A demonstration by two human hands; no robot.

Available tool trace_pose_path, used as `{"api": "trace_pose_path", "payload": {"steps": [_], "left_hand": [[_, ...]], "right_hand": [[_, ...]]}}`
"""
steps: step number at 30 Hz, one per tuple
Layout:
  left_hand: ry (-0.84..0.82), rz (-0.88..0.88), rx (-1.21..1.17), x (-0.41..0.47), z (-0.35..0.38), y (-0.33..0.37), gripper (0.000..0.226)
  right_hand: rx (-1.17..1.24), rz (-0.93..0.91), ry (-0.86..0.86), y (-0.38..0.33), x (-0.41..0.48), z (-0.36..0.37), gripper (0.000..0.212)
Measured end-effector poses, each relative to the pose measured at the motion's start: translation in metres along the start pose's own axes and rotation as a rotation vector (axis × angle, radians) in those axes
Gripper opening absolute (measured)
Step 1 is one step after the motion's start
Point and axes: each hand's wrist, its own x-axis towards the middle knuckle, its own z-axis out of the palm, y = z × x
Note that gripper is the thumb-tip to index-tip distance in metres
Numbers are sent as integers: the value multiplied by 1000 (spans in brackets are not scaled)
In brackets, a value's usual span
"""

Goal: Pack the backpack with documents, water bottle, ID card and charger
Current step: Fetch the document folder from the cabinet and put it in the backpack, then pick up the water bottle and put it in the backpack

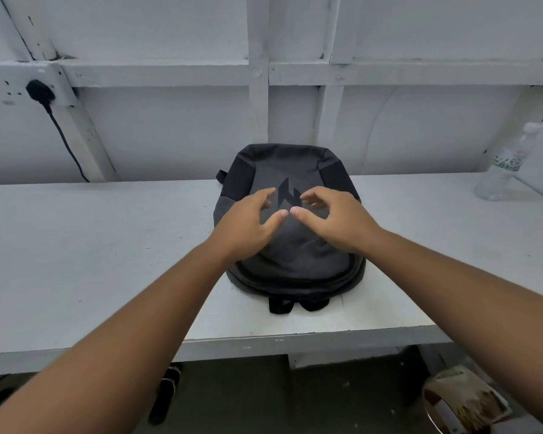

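Backpack point(290, 245) lies flat at centre frame on the table point(107, 245), apparently closed; left hand point(251, 222) and right hand point(337, 219) are over its front, fingers loose, holding nothing; water bottle point(508, 166) stands at right edge; packing looks unstarted, so next move likely means finding the zip.

Soft, cool light casts faint shadows, the wide lens bows the wall beams point(420, 73), and the water bottle point(506, 166) blurs.
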Motion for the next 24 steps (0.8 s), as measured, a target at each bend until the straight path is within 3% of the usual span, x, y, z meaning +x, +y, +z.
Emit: {"api": "trace_pose_path", "payload": {"steps": [14,24], "left_hand": [[14,4,-24,-9,-20,-9,59],[-138,268,-104,59,86,126,58]], "right_hand": [[71,4,60,-17,7,9,58],[64,263,372,79,-71,-105,47]]}}
